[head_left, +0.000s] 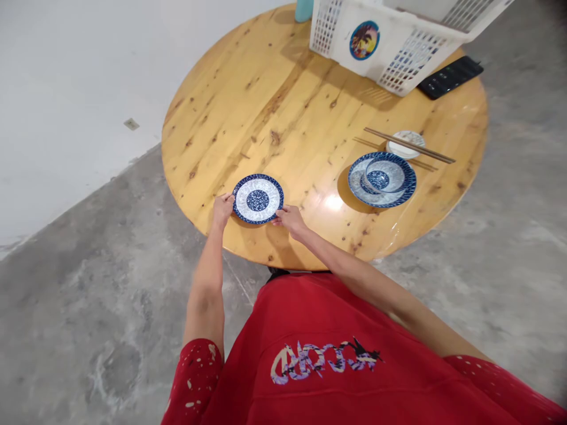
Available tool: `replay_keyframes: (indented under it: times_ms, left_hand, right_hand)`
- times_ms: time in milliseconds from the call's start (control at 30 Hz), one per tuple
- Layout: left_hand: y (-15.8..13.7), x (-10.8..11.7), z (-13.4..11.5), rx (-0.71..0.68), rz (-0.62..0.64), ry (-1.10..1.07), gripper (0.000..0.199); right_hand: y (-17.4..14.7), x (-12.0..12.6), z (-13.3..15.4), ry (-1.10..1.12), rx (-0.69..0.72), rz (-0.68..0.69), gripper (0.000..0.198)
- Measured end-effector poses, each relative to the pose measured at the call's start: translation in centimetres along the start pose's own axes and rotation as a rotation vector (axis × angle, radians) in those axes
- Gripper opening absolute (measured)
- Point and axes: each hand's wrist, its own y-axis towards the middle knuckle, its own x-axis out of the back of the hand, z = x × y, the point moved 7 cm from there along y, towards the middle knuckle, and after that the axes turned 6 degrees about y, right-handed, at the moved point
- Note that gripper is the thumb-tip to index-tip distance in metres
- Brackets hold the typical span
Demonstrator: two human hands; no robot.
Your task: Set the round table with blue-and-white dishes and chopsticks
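A blue-and-white patterned plate (257, 199) is at the near left part of the round table, gripped from both sides. My left hand (223, 208) pinches its left rim. On the lower right rim, my right hand (290, 219) holds it with the thumb on top and the fingers below. Whether the plate touches the wood or is slightly raised, I cannot tell. To the right stands a larger blue-and-white plate (358, 190) with a clear glass bowl (390, 177) on it. Behind these, a pair of chopsticks (407, 144) rests across a small white dish (411, 139).
A white plastic basket (372, 50) stands at the back of the wooden table (248, 112). Beside it lies a black phone (452, 77). Part of a turquoise object (303, 9) shows at the top edge. A white wall (80, 71) rises at the left.
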Motion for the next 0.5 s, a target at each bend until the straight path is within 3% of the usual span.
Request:
replay_keyframes:
  times_ms: [233, 500]
  left_hand:
    - [-2.3, 0.7, 0.8, 0.094, -0.02, -0.093, 0.021]
    - [-7.7, 4.0, 4.8, 0.202, -0.247, -0.249, 0.03]
  right_hand:
    - [-1.1, 1.3, -0.1, 0.039, -0.017, 0.011, 0.015]
    - [-3.8, 6.8, -0.9, 0.113, 0.001, -0.058, 0.01]
